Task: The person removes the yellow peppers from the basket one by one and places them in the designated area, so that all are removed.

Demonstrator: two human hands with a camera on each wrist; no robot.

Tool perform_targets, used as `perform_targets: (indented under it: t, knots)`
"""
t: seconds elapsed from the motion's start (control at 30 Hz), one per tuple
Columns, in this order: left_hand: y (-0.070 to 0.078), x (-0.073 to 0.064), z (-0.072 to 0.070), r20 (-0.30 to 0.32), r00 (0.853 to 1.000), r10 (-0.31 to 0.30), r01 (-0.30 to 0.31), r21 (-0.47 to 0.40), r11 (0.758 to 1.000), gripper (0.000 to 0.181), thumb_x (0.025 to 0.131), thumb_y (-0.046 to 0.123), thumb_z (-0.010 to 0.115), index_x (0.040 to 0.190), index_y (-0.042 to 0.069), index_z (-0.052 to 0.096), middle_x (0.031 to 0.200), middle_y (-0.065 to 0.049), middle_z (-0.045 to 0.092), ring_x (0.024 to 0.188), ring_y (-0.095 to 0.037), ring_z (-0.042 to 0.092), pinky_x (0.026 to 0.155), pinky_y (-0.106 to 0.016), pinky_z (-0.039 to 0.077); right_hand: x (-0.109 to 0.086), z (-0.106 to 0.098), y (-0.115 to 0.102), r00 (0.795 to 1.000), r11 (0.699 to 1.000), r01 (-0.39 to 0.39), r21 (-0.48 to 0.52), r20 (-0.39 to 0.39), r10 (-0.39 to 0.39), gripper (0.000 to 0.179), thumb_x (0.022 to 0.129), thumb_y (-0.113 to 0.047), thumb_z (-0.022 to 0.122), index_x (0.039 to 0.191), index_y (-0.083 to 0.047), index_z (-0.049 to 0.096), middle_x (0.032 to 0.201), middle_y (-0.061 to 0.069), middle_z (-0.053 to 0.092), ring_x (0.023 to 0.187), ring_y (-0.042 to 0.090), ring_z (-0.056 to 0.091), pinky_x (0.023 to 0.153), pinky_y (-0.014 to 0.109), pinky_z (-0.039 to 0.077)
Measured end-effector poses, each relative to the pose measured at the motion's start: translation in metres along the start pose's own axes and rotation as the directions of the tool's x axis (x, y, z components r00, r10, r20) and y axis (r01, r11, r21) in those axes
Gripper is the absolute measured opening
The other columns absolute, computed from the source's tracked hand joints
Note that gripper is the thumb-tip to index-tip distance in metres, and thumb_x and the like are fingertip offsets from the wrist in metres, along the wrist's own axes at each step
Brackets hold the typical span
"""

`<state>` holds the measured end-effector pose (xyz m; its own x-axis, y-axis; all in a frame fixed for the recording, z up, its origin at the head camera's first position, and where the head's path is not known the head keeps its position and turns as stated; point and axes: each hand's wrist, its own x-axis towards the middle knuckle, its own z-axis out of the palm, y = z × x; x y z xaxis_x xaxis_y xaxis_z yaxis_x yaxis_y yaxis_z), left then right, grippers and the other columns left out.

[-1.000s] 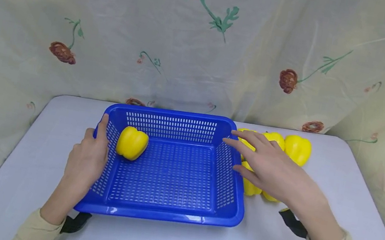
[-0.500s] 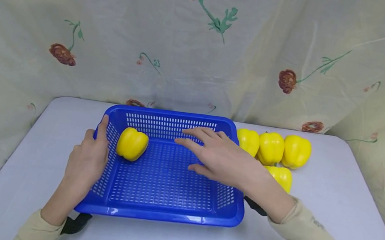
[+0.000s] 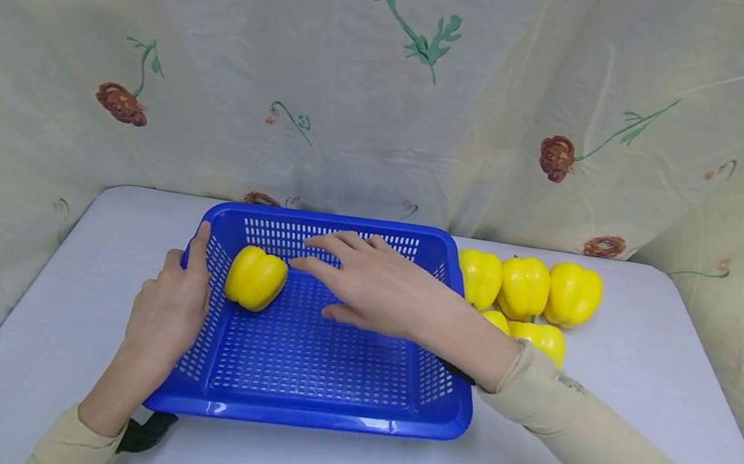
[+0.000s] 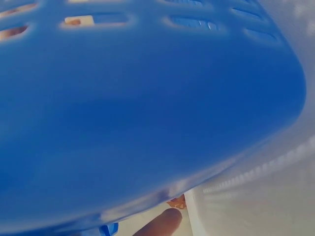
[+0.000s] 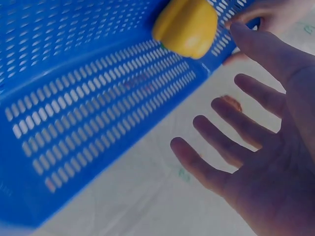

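Note:
A blue plastic basket point(image 3: 306, 416) with slotted walls sits on the table. My left hand point(image 3: 166, 305) grips its left rim, the thumb lying along the top edge; the left wrist view is mostly filled by the basket's outer wall point(image 4: 147, 108) with one fingertip below it. Inside, near the left wall, lies one yellow bell pepper point(image 3: 256, 279). Over the basket's middle, just right of that pepper, my right hand point(image 3: 378, 286) hovers with spread fingers and holds nothing. The right wrist view shows the same hand point(image 5: 266, 142) with its palm bare and the pepper point(image 5: 186, 27) beyond the thumb.
Several more yellow bell peppers point(image 3: 524, 288) stand in a cluster on the table right of the basket, partly behind the right forearm. The white table point(image 3: 637, 404) ends at a flower-patterned curtain point(image 3: 386, 145) behind and at both sides.
My right hand has moved left, from above the peppers at the basket's right edge to over its middle, fingers still spread. The left hand, basket and the pepper inside keep their places.

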<state>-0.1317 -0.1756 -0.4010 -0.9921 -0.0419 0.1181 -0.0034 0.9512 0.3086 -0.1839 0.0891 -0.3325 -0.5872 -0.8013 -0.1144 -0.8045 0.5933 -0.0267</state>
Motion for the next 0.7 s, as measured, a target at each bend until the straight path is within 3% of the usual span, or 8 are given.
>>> perform_targets:
  t: [0.2,0.47,0.7]
  knots:
    - [-0.001,-0.001,0.000,0.003,1.000,-0.001,0.001,0.006,1.000,0.068,0.110,0.005,0.052,0.170,-0.002,0.019,0.127,-0.048,0.057,0.052,-0.038,0.063,0.050,-0.049,0.063,0.029,0.007,-0.013,0.998,0.998,0.052,-0.020,0.023,-0.051,0.071,0.104,-0.045,0.069,0.166,-0.027,0.041,0.173,0.006,0.041,0.159,0.032,0.043,0.124,0.063,0.046]
    - [-0.002,-0.001,0.000,-0.001,1.000,0.004,-0.004,0.024,1.000,0.070,0.109,0.006,0.055,0.169,-0.002,0.021,0.125,-0.046,0.059,0.050,-0.035,0.061,0.052,-0.048,0.063,0.061,0.025,-0.026,0.996,0.996,0.079,-0.048,-0.044,-0.082,0.069,0.103,-0.047,0.071,0.164,-0.025,0.045,0.170,0.007,0.045,0.154,0.031,0.049,0.121,0.056,0.052]
    - [-0.001,0.000,0.000,-0.008,1.000,0.011,-0.011,0.024,1.000,0.070,0.109,0.005,0.057,0.169,-0.002,0.022,0.124,-0.045,0.060,0.049,-0.035,0.061,0.049,-0.045,0.062,0.085,0.046,-0.030,0.996,0.995,0.064,-0.082,-0.060,-0.069,0.067,0.104,-0.050,0.069,0.163,-0.028,0.046,0.174,0.008,0.039,0.152,0.034,0.050,0.119,0.055,0.054]
